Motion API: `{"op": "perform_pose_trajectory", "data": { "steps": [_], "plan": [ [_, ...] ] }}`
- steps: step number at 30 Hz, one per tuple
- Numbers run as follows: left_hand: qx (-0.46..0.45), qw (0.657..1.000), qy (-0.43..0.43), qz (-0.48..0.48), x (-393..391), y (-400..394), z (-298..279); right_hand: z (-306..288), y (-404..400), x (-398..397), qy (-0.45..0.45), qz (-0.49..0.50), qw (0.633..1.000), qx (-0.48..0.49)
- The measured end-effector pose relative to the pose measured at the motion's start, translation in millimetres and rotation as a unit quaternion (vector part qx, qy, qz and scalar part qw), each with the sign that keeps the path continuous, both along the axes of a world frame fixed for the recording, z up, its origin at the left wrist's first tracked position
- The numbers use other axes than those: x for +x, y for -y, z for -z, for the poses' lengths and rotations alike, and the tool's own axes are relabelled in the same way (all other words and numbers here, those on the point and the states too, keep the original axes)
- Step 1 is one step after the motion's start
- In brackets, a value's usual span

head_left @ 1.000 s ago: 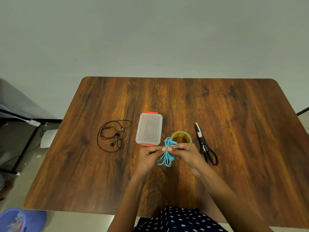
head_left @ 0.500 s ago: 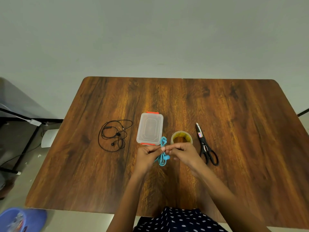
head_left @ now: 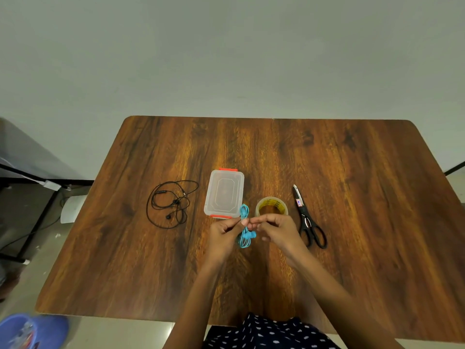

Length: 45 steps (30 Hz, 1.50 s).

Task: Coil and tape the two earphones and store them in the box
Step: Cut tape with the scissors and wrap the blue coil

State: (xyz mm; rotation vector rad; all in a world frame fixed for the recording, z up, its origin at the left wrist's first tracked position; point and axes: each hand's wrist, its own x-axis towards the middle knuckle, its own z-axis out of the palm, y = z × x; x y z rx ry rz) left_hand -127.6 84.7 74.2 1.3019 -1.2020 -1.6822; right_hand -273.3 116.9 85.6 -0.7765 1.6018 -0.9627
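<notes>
- My left hand (head_left: pixel 224 230) pinches the coiled blue earphone (head_left: pixel 244 229) at its waist; its long axis runs away from me, earbuds at the near end.
- My right hand (head_left: pixel 275 229) has curled fingers, tips meeting the bundle from the right; I cannot tell whether they grip it.
- The tape roll (head_left: pixel 271 209) sits just beyond my right hand, the nearer one for tape; scissors (head_left: pixel 308 219) lie further right.
- The box (head_left: pixel 224 193), just beyond my left hand, looks lidded and empty.
- The black earphone (head_left: pixel 171 204) lies loose on the desk (head_left: pixel 364 197), left of the box.
</notes>
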Motion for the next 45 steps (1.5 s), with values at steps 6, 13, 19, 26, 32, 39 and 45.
{"op": "perform_pose_trajectory", "data": {
  "steps": [6,13,19,26,32,39,45],
  "plan": [
    [0.067,0.997,-0.041,-0.004,5,0,-1,1,-4,-2,-0.005,-0.014,0.999,-0.052],
    [0.111,0.991,-0.062,0.031,2,-1,-6,7,-3,2,-0.058,-0.008,0.994,-0.094],
    [0.136,0.986,-0.065,0.065,3,-2,-8,12,-2,3,-0.068,0.005,0.992,-0.103],
    [0.111,0.993,-0.030,0.032,2,-1,-6,10,0,2,-0.075,-0.032,0.992,-0.101],
    [0.014,0.998,0.055,0.031,0,-1,-5,9,-1,4,-0.106,-0.037,0.990,-0.090],
    [-0.042,0.989,0.140,-0.019,-2,2,3,7,0,2,-0.126,-0.034,0.987,-0.088],
    [0.013,0.998,0.056,0.002,1,1,-3,7,1,2,-0.100,-0.009,0.991,-0.086]
  ]
}}
